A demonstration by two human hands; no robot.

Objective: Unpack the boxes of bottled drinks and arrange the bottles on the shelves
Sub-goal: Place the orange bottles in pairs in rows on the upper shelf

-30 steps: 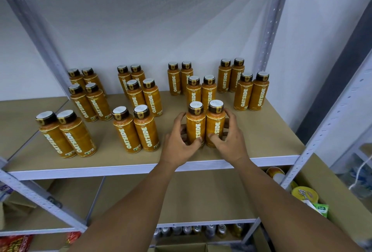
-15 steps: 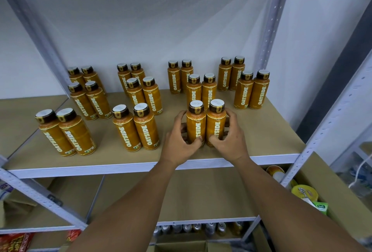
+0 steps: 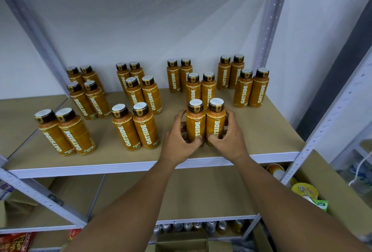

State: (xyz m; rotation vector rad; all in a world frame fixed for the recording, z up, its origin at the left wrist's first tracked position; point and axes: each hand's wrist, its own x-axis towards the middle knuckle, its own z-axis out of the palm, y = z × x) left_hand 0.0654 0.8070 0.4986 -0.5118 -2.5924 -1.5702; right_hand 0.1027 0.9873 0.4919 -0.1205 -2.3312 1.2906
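Note:
Two orange OATSIDE bottles with dark caps stand upright, side by side, near the front of the tan shelf. My left hand wraps the left bottle and my right hand wraps the right bottle. Both bottles rest on the shelf board. Several more of the same bottles stand in pairs across the shelf, in rows running from front to back.
Grey metal uprights frame the shelf against a white wall. The shelf below is bare board; cans line the lowest level. An open cardboard box sits at the bottom, and packaged goods lie to the right.
The hands and the two held bottles stay almost in place; the pair has shifted very slightly back on the shelf.

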